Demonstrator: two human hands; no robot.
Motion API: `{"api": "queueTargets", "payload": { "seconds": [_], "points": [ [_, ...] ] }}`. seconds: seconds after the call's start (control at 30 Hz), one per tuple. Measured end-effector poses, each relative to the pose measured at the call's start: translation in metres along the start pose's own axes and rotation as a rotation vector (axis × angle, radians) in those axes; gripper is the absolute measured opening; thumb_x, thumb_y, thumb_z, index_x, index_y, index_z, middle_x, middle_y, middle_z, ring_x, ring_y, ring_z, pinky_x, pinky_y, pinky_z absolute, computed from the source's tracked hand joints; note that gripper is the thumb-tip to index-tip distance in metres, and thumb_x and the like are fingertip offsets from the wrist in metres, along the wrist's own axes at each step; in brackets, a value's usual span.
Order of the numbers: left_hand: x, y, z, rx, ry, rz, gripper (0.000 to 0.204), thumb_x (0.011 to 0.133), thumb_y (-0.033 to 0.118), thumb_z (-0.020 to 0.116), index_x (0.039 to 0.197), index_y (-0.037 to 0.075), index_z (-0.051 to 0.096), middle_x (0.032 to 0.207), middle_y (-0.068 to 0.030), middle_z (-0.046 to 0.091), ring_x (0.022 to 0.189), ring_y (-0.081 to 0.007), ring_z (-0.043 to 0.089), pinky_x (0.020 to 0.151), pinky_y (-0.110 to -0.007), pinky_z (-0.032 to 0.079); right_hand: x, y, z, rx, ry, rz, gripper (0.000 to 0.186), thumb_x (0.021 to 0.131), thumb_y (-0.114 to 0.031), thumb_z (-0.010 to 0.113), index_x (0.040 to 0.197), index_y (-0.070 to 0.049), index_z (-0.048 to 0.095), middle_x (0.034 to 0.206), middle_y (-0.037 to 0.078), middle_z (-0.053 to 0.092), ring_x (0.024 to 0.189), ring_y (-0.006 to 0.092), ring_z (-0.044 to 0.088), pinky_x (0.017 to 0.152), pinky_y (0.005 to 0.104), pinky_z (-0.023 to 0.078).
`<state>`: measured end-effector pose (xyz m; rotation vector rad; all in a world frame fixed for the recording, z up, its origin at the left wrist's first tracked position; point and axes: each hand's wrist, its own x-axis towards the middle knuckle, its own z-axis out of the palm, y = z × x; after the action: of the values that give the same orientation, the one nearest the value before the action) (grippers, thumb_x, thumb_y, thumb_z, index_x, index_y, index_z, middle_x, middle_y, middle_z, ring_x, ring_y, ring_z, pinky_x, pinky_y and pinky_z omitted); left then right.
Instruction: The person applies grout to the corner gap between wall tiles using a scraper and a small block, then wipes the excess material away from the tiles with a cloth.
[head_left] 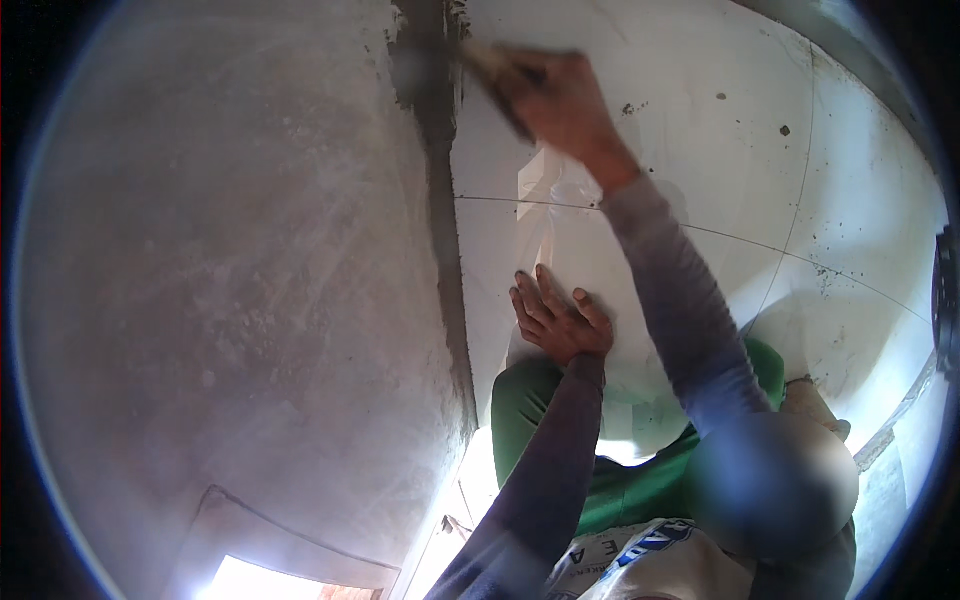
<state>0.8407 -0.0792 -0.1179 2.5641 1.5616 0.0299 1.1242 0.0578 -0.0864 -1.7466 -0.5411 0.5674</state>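
My right hand (pixel 565 105) is closed around a flat trowel (pixel 498 88), which is blurred by motion, at the far end of a dark wet mortar strip (pixel 435 150). That strip runs along the seam between the grey plastered wall (pixel 250 250) and the pale tiles (pixel 700 150). Nearer to me, my left hand (pixel 565 325) rests palm down on the tiles, its fingers spread and holding nothing. It lies to the right of the strip, apart from it.
Thin joint lines (pixel 735 236) cross the tiles, and small mortar crumbs (pixel 784 130) are scattered there. My green-trousered legs (pixel 525 400) are folded beneath me. A bright opening (pixel 275 580) shows at the lower left. A blurred rounded shape (pixel 775 485) covers the lower right.
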Motion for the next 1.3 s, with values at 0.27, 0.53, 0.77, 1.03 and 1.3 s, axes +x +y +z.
{"api": "queueTargets", "payload": {
  "seconds": [0.27,0.53,0.77,1.03,1.3],
  "points": [
    [-0.003,0.01,-0.002,-0.027,-0.061,-0.01,0.069,0.111,0.054,0.035,0.163,0.011,0.047,0.172,-0.018,0.035,0.158,-0.0431,0.032,0.122,-0.064,0.03,0.05,0.048,0.016,-0.073,0.165,-0.276,0.035,0.103,-0.027,0.067,0.128,-0.006,0.079,0.08,0.014,0.078,0.066,0.0143,0.069,0.069,0.032,0.058],
    [-0.006,-0.012,0.004,0.005,-0.013,-0.026,0.07,0.109,0.057,0.04,0.164,0.014,0.046,0.172,-0.0165,0.038,0.156,-0.0406,0.038,0.12,-0.061,0.036,-0.097,-0.001,0.053,0.26,-0.005,0.149,0.033,0.102,-0.016,0.068,0.131,-0.004,0.077,0.085,0.008,0.079,0.074,0.0088,0.068,0.07,0.0286,0.057],
    [-0.027,-0.021,0.027,-0.197,-0.043,-0.117,0.065,0.108,0.045,0.049,0.165,0.015,0.044,0.171,-0.0169,0.039,0.155,-0.0401,0.039,0.119,-0.06,0.037,-0.15,-0.007,0.126,0.293,0.209,0.222,0.03,0.102,-0.012,0.068,0.129,-0.004,0.079,0.091,0.008,0.079,0.077,0.0068,0.069,0.067,0.0288,0.056],
    [-0.007,-0.012,0.014,0.055,-0.026,0.03,0.065,0.106,0.028,0.062,0.166,0.017,0.041,0.17,-0.0174,0.04,0.154,-0.0396,0.04,0.118,-0.058,0.038,-0.097,0.005,0.071,0.054,0.239,0.125,0.022,0.101,-0.016,0.068,0.116,-0.005,0.08,0.083,0.009,0.078,0.066,0.0103,0.066,0.063,0.0317,0.055],
    [-0.015,-0.013,0.022,0.04,-0.081,-0.003,0.075,0.101,0.035,0.063,0.168,0.015,0.036,0.177,-0.0146,0.03,0.158,-0.0404,0.033,0.121,-0.062,0.032,-0.103,0.014,0.098,0.024,0.149,0.026,0.027,0.101,-0.014,0.069,0.124,-0.004,0.079,0.089,0.01,0.081,0.075,0.0123,0.073,0.071,0.0308,0.059]
  ]
}}
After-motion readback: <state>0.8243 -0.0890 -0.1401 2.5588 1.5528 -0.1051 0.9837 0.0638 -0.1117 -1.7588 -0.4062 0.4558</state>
